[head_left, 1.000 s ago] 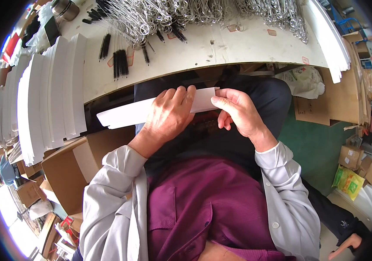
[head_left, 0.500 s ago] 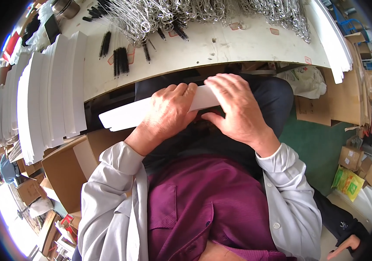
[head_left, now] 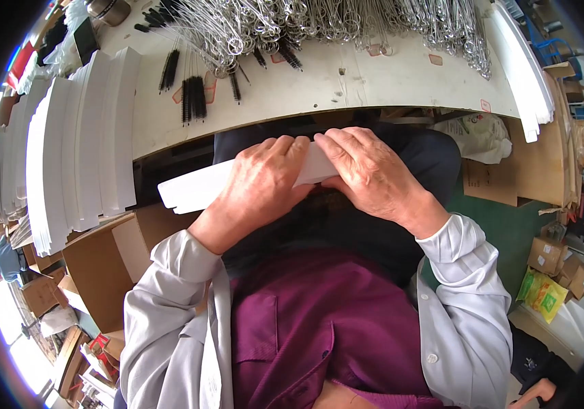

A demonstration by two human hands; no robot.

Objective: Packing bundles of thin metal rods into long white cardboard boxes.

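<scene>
A long, narrow white card box (head_left: 195,187) lies across my lap, below the table's front edge. Its left end sticks out past my left hand (head_left: 265,178), which is closed around its middle with the fingers over the top. My right hand (head_left: 372,172) grips the right end, fingers curled over the far side and thumb on the near side. That end is mostly hidden under the hand. On the table ahead, well apart from both hands, lies a large heap of wire-handled brushes (head_left: 258,27) with looped ends. Several black bristle heads (head_left: 195,99) point toward me.
Stacks of long white card pieces (head_left: 60,163) stand on the table's left, with more white pieces (head_left: 520,75) along its right edge. An open cardboard box (head_left: 101,273) is at my left. A plastic bag (head_left: 476,136) hangs below the right side. Another person's hand (head_left: 541,390) shows lower right.
My right hand has moved a little left and closed down over the box's right end, covering more of it. My left hand keeps its hold.
</scene>
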